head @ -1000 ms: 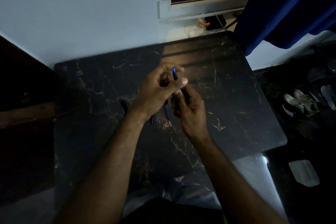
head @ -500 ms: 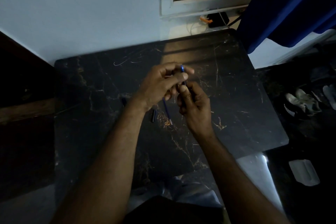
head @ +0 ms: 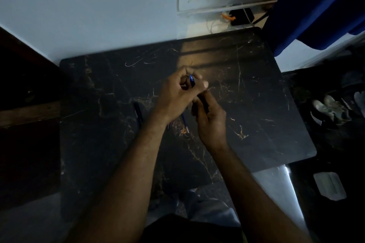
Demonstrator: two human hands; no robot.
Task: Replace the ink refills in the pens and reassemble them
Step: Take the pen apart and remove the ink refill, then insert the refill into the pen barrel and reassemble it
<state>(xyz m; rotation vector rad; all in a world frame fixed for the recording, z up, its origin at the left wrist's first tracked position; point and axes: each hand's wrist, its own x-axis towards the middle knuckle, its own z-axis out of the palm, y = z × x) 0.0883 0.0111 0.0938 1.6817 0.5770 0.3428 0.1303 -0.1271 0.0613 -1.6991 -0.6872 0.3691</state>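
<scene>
While both hands meet above the table, the blue pen sits between them.
The left hand pinches its top; the right hand grips its dark barrel just below. Another pen lies left of the hands.

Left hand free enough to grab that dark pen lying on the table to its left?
Probably not yet: the left hand is closed on the blue pen, shared with the right hand. The dark pen itself lies uncovered.
</scene>
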